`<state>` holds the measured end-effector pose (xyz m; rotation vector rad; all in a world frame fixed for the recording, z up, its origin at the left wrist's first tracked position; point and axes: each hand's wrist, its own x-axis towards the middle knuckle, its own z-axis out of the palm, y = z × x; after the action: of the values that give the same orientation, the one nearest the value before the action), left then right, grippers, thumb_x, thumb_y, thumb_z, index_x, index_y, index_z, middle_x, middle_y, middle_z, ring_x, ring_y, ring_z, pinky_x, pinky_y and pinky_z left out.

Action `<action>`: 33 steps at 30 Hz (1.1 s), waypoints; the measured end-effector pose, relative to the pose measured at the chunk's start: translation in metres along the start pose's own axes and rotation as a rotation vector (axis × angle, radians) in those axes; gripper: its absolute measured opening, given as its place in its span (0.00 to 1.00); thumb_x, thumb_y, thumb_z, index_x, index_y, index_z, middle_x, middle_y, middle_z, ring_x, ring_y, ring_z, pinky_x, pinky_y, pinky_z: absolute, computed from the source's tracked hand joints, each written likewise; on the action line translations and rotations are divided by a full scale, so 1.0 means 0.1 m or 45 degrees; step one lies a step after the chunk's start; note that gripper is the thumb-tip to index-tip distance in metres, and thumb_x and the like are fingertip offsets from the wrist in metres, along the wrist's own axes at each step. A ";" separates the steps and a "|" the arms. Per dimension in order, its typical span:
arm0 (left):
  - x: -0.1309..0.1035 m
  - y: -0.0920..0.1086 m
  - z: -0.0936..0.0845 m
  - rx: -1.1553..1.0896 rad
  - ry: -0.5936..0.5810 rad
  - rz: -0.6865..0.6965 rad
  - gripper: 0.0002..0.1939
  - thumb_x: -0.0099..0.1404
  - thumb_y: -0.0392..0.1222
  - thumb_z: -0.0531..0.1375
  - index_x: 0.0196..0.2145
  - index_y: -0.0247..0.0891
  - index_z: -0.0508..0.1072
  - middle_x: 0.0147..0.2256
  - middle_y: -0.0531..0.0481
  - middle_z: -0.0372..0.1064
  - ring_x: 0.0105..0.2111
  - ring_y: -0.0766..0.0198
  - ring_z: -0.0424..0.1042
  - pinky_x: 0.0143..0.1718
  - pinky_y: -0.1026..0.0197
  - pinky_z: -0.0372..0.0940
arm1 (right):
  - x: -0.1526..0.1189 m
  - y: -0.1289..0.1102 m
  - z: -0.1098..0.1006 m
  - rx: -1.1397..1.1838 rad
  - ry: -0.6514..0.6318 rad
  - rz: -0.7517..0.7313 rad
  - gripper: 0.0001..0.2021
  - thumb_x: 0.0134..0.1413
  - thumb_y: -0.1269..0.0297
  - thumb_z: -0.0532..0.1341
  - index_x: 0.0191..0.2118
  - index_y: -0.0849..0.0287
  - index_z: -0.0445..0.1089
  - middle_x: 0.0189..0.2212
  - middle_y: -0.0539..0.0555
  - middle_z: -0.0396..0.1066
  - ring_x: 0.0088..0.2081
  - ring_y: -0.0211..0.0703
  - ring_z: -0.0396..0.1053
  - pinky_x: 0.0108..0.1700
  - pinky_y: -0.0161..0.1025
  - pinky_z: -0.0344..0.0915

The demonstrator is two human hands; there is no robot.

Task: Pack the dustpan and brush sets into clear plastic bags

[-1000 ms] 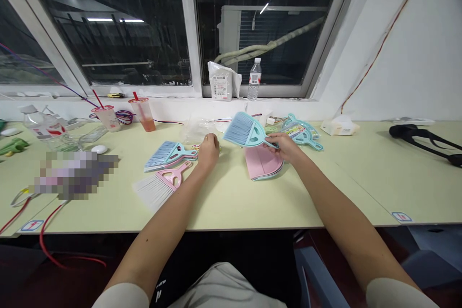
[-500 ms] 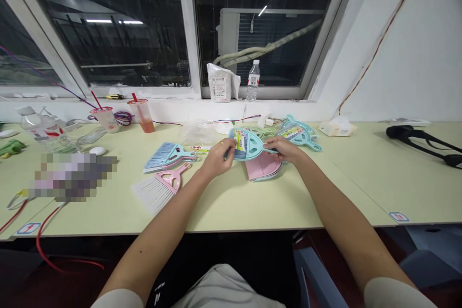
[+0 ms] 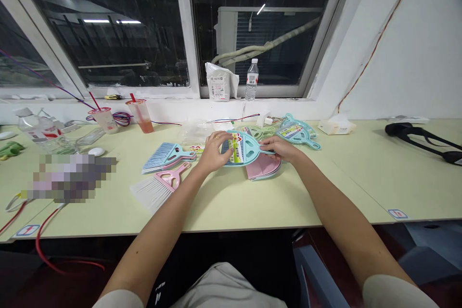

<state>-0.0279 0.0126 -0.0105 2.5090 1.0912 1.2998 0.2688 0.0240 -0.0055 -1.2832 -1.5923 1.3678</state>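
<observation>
- The right hand point(image 3: 279, 148) is clamping the handle of a light-blue brush-and-dustpan set point(image 3: 252, 149), thumb and fingers closing together on it.
- The left hand point(image 3: 215, 151) is curving around the bristle end of that set, its thumb touching beside a printed card point(image 3: 236, 148); whether these fingers are pressing tight, one cannot tell.
- The set is hovering over the middle of the table point(image 3: 231, 207), nearer its far edge than its near edge, its handle pointing toward the table's right end.
- The card is lying over the set's blue bristles.
- A pink dustpan point(image 3: 262, 168) is resting just below the right hand, partly hidden by the set, with a pale rim showing under it.
- Toward the left end, a blue-bristled brush point(image 3: 168, 156) is lying on a pink piece, and a pink brush with white bristles point(image 3: 159, 186) is lying beside it, closer to the near edge.
- Near the far edge, a clear plastic bag point(image 3: 195, 130) is lying behind the left hand, while a green piece point(image 3: 262, 133) and a wrapped light-blue set point(image 3: 296, 132) are lying behind the right.
- Farther right along that edge, a tissue pack point(image 3: 337, 126) is sitting.
</observation>
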 end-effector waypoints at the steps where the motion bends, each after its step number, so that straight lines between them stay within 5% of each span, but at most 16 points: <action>1: 0.01 -0.02 0.00 0.017 -0.063 -0.003 0.20 0.65 0.43 0.62 0.55 0.45 0.75 0.61 0.48 0.71 0.66 0.49 0.60 0.67 0.42 0.55 | 0.00 0.00 0.01 -0.004 -0.025 -0.011 0.12 0.46 0.58 0.72 0.30 0.64 0.77 0.22 0.53 0.72 0.16 0.30 0.56 0.15 0.31 0.44; 5: 0.00 -0.06 0.01 0.078 -0.287 -0.026 0.28 0.63 0.48 0.64 0.60 0.45 0.73 0.66 0.48 0.66 0.71 0.47 0.52 0.71 0.40 0.48 | -0.01 0.00 0.03 -0.015 -0.066 -0.034 0.12 0.46 0.58 0.72 0.30 0.64 0.78 0.22 0.53 0.72 0.15 0.29 0.54 0.15 0.32 0.43; 10: 0.00 -0.06 0.01 0.058 -0.379 -0.020 0.28 0.62 0.46 0.64 0.61 0.46 0.74 0.67 0.48 0.65 0.72 0.47 0.53 0.72 0.39 0.45 | -0.01 -0.01 0.04 -0.023 -0.051 -0.010 0.12 0.45 0.58 0.72 0.29 0.64 0.77 0.17 0.50 0.68 0.14 0.30 0.53 0.14 0.32 0.42; 23: -0.01 -0.13 0.03 -0.047 -0.351 -0.005 0.27 0.62 0.44 0.65 0.60 0.47 0.74 0.67 0.47 0.65 0.71 0.46 0.55 0.72 0.36 0.46 | 0.07 0.10 -0.03 -0.048 -0.081 -0.013 0.12 0.46 0.57 0.72 0.32 0.63 0.79 0.23 0.54 0.74 0.14 0.30 0.55 0.14 0.32 0.44; 30: 0.02 -0.17 0.03 -0.100 -0.142 -0.087 0.22 0.64 0.41 0.61 0.56 0.43 0.75 0.64 0.44 0.68 0.68 0.48 0.60 0.70 0.39 0.52 | 0.09 0.10 -0.03 -0.036 -0.072 0.016 0.15 0.46 0.58 0.72 0.38 0.63 0.81 0.25 0.54 0.76 0.14 0.30 0.55 0.15 0.32 0.44; 33: 0.01 -0.17 0.04 -0.063 -0.187 -0.106 0.23 0.63 0.42 0.62 0.57 0.44 0.75 0.64 0.45 0.69 0.70 0.47 0.58 0.70 0.37 0.51 | 0.08 0.09 -0.02 -0.026 -0.081 0.015 0.14 0.45 0.58 0.72 0.37 0.63 0.81 0.23 0.53 0.75 0.14 0.29 0.54 0.15 0.32 0.44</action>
<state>-0.0337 0.0269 -0.0190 2.4503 1.1042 1.0891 0.2709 0.0323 -0.0151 -1.2743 -1.6482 1.4155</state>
